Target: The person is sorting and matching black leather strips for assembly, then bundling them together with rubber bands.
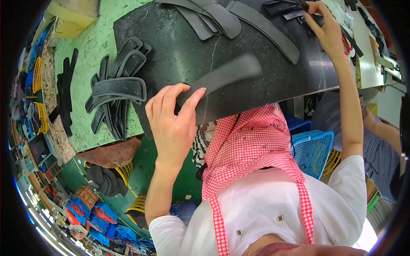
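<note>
Between the thumb and fingers of my left hand (pixel 173 121) is one end of a curved dark grey strip (pixel 228 77). Its free end points right over the black work mat (pixel 171 55) and is smeared by motion. At the far right, my right hand (pixel 328 36) has its fingers closed at a pile of glossy black strips (pixel 279 7). A dark piece shows at those fingertips, but its kind is too small to make out. Flat grey curved pieces (pixel 265 32) lie on the mat's far side, several of them overlapping.
Left of the mat, rimmed black curved pieces (pixel 119 89) are heaped on the green tabletop (pixel 92 47). Thin black strips (pixel 66 91) lie farther left. A blue basket (pixel 314 151) stands below the table's front edge. Another person's arm (pixel 382 132) shows at the right.
</note>
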A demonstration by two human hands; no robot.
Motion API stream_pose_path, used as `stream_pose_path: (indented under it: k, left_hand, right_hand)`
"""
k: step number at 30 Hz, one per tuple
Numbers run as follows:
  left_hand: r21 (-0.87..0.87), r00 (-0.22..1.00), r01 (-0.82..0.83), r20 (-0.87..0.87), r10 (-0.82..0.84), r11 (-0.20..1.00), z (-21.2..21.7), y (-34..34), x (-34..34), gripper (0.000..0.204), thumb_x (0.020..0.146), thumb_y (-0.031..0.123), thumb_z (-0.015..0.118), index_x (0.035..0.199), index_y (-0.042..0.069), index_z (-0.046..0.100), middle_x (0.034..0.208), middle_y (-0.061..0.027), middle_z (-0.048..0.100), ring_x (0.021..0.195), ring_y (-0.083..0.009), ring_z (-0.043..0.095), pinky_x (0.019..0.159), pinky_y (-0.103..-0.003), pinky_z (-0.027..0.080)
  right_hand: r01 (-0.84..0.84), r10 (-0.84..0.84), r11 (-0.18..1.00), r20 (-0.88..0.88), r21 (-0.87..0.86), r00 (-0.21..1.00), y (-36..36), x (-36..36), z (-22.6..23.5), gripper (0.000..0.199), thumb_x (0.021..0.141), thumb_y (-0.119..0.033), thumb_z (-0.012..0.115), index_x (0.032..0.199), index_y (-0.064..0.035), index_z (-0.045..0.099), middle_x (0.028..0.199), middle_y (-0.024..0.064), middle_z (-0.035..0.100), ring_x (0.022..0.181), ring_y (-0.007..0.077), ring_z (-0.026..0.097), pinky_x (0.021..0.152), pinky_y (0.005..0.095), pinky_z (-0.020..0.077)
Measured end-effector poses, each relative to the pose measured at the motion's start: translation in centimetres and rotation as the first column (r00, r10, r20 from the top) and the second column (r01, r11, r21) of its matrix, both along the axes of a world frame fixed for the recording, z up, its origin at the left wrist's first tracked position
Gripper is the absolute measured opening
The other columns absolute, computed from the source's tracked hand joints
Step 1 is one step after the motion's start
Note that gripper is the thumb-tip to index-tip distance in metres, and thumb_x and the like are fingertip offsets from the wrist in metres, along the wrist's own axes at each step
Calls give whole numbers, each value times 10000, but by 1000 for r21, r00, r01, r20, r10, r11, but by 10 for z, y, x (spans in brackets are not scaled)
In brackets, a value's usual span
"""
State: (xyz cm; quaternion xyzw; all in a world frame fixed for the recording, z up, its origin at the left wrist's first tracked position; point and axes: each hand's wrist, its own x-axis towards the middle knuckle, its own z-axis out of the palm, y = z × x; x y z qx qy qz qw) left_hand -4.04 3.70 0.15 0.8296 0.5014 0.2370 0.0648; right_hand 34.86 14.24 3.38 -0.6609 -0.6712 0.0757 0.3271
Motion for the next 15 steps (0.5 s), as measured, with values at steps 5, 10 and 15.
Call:
stream_pose_path:
  k: [5,10,15]
  left_hand:
    - [4,999,50,16,-50,999,-1,-2,-8,413,747,2,678,1105,189,764,1185,-42,629,1160,-272,591,976,-428,407]
    - [-79,988,68,141,-56,995,3,-35,-1,477,707,43,716,1154,206,763,1224,-74,610,1170,-285,574,1014,-455,397]
    - [-153,996,66,66,-56,986,-9,-39,12,554,786,120,758,1327,171,651,1370,-100,554,1281,-313,518,1090,-469,346]
  right_hand:
    - [-197,206,976,104,-91,973,-1,-19,3,315,866,-134,784,1079,-12,586,951,99,658,807,170,612,726,299,492]
    - [-241,257,966,265,-94,929,6,25,-28,363,857,-159,784,1180,-53,658,1125,36,694,1052,176,652,955,314,485]
    - [-190,193,981,79,-52,978,2,30,-20,202,986,-39,568,1188,-41,566,1100,35,654,928,116,603,873,245,463]
